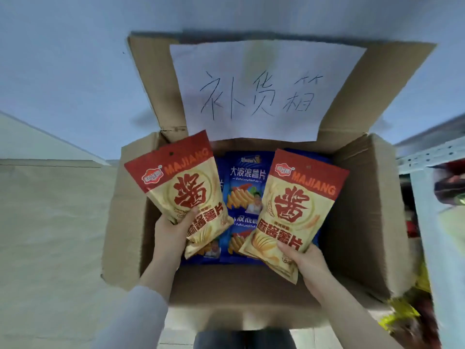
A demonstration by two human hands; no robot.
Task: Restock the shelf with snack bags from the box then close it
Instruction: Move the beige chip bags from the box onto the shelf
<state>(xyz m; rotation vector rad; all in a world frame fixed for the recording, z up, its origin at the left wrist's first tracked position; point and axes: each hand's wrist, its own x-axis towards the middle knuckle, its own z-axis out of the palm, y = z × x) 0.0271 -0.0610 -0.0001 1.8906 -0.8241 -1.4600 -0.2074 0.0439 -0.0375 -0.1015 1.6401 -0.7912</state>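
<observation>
Two cream-and-red bags are held over the box (364,197), one per hand. L bag (181,190) is gripped at its lower end by the left hand (171,230), thumb on the front. R bag (297,210) is gripped likewise near its bottom corner by the right hand (304,258). Both seem lifted clear of the blue bags (245,187), which are laid flat on the box floor.

Long axes run away from the person, tops fanned outward: L top tipped left, R top tipped right. The two are kept apart, w/ blue bags seen in the gap betw. them.

The far flap (151,84) is stood open, w/ a handwritten sign (264,89) fixed to it. The shelf (427,157) is glimpsed at the right edge only, blurred, just beside the box's right wall. So the R bag & right hand are judged nearer to it. A swing to the right is prob. called for, R bag first, L bag carried across the box after. Closing is not yet begun.
</observation>
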